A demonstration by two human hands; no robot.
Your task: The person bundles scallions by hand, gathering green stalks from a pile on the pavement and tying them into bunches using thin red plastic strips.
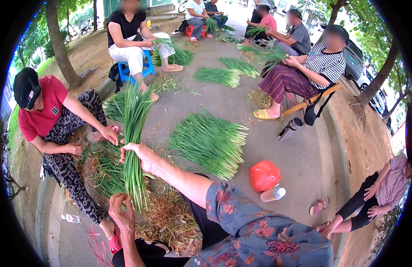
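My right hand (143, 155) is wrapped round a thick bunch of long green chives (135, 115), held upright with the pale stem ends down. Beside those ends is my left hand (123, 216), fingers curled together; whatever they may pinch is hidden. Below the bunch lies a heap of dry brown trimmings (170, 222) in front of my legs. A tangled pile of uncleaned chives (103, 171) lies to the left, between me and a person in a red shirt. Right of my forearm, a broad layer of tidy chives (208, 142) rests on the pavement.
An orange-red plastic bag (264, 175) and a bottle (272, 194) stand to the right, with a dark flask (290, 129) farther off. A water bottle (70, 218) lies at left. Several people sit around on stools, some holding chives. More chive bundles (218, 76) lie farther out.
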